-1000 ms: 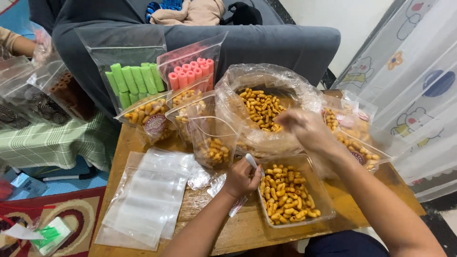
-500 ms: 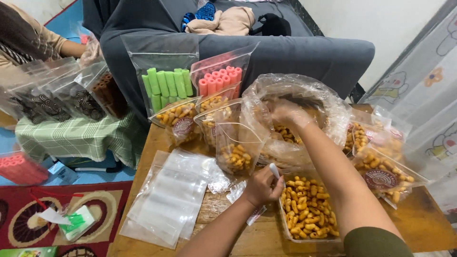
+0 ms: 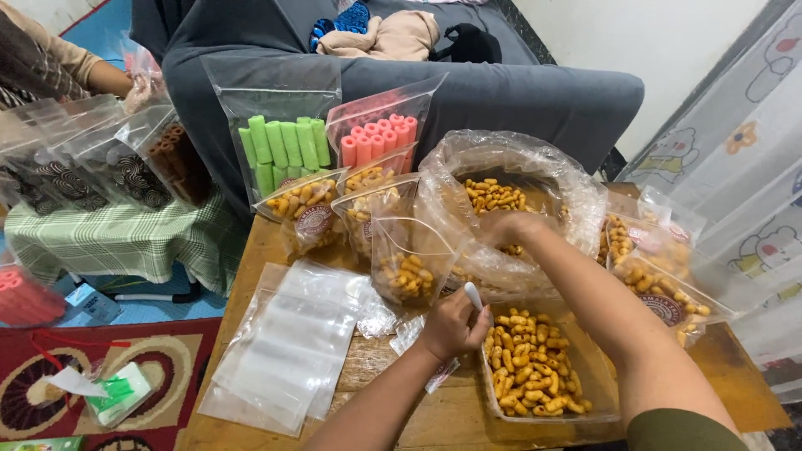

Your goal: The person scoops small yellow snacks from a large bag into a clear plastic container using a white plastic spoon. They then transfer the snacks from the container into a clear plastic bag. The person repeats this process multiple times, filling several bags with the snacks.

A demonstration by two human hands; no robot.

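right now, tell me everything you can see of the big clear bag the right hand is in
The big bag is thin, crinkly clear plastic, standing open at the back of the wooden table, its mouth rolled down into a wide rim. It holds a heap of small golden-brown snacks. The right hand reaches into it over the near rim. Small filled bags lean against its left side, more on its right.

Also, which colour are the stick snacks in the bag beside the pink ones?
Green: the stick snacks show best in the head view.
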